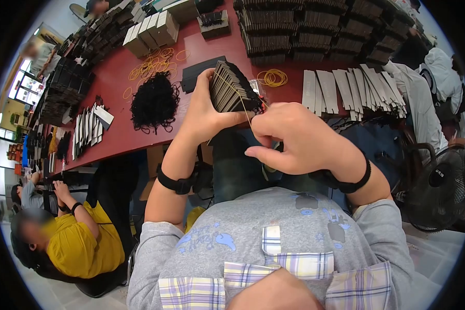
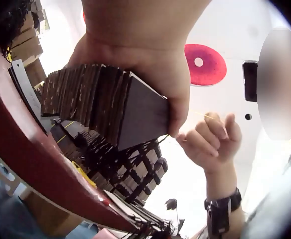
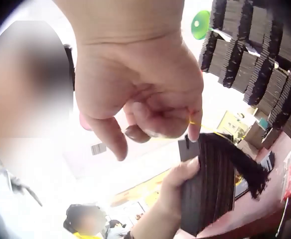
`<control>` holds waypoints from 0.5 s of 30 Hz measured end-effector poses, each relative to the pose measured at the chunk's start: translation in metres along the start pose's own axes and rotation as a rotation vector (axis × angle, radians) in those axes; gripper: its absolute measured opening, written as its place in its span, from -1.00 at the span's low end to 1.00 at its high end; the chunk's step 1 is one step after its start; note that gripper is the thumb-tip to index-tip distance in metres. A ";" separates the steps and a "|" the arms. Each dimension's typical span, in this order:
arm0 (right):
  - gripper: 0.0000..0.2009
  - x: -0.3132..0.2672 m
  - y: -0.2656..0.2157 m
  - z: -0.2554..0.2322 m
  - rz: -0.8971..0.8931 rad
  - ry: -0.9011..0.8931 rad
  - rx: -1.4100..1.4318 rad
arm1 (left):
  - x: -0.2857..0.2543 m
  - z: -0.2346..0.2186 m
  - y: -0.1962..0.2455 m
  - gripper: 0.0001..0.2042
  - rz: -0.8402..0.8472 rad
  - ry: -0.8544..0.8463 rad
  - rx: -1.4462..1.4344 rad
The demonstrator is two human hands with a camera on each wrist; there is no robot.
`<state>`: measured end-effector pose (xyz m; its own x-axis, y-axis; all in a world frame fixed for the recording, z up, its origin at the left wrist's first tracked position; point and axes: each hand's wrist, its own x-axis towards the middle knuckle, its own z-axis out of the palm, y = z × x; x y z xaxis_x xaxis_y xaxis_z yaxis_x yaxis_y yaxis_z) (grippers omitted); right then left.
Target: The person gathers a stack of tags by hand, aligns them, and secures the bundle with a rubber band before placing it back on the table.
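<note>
My left hand [image 1: 204, 116] grips a thick stack of dark, flat tags [image 1: 227, 92], thumb across the near end, fingers around the far side. Black cords spill from the stack's right edge. A yellow rubber band [image 1: 244, 104] runs over the stack and stretches toward my right hand [image 1: 297, 137]. In the right wrist view the band loops over one finger [image 3: 194, 127] of that hand, whose other fingers are curled. The stack [image 2: 145, 117] shows its grey end face in the left wrist view, tilted and held above the table edge.
The red table [image 1: 113, 142] bears a heap of black cords [image 1: 155, 103], loose yellow rubber bands [image 1: 155, 64] and a coil of them [image 1: 273, 78]. Pale tags [image 1: 351, 92] lie fanned at right. Tall tag stacks [image 1: 294, 31] stand behind. A person in yellow [image 1: 85, 240] sits at left; a fan [image 1: 436, 188] stands right.
</note>
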<state>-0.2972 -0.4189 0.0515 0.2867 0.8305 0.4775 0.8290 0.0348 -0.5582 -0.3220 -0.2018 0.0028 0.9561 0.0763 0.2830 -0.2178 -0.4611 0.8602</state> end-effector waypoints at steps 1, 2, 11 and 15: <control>-0.81 -0.001 -0.005 0.001 0.051 0.019 0.037 | 0.001 0.001 0.002 0.01 -0.021 0.007 0.005; -0.82 -0.001 -0.008 0.001 0.102 0.038 0.074 | 0.001 0.003 0.004 0.01 -0.043 0.015 0.011; -0.81 -0.005 0.006 0.005 0.402 0.113 -0.472 | 0.008 -0.003 0.003 -0.04 -0.080 0.162 -0.088; -0.78 -0.003 0.017 -0.007 0.303 0.075 -0.490 | 0.009 -0.008 0.013 -0.04 -0.051 0.244 -0.039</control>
<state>-0.2807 -0.4247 0.0452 0.5646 0.7211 0.4016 0.8248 -0.4748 -0.3071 -0.3179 -0.1999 0.0203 0.8915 0.3116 0.3288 -0.1825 -0.4174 0.8902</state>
